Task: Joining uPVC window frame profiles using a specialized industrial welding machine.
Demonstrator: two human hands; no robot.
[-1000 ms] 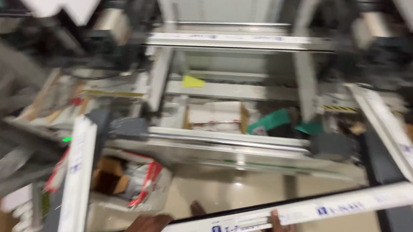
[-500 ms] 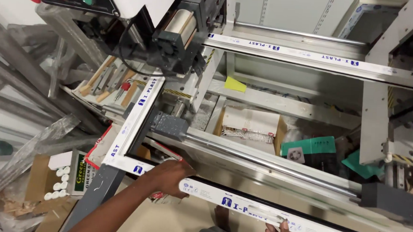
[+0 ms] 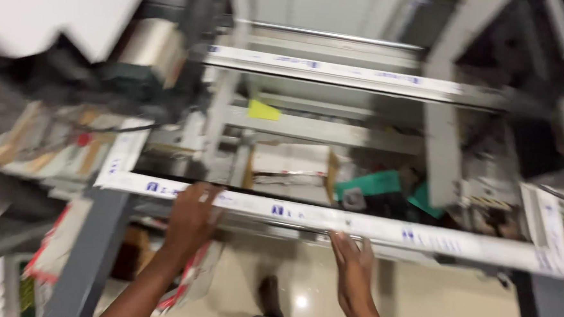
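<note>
Visibility: whole view smeared by motion blur; edges soft throughout. Upper left corner blocked by a pale panel (image 3: 52, 8), cut off by the picture's border. Right end of the machine lost in dark shadow. Markings on the profiles too blurred to read. Heap at far left (image 3: 44, 149) shows only as tan and red streaks; contents cannot be told.

Setting: grey metal machine frame (image 3: 325, 132) with crossbars and uprights, seen from above. Glossy beige floor (image 3: 448, 302) below, with one bright light spot. Inside the frame: a white box (image 3: 291, 168), a green piece (image 3: 370, 185) beside it, a yellow tag (image 3: 263, 110) on a crossbar. A second white profile (image 3: 338, 71) lies across the top of the frame. Grey leg (image 3: 87, 251) at lower left; red-and-white packaging near it.

Item: long white frame profile (image 3: 381, 231), glossy, with small blue marks at intervals. Lies across the front of the machine, left to right, sloping slightly down to the right. Joins a short white piece at its left corner and another at the right end.

Left hand (image 3: 192, 215): fingers curled over the profile's near edge, gripping it.

Right hand (image 3: 350, 262): fingers straight and close together, tips touching the profile's underside; no closed grip seen.
</note>
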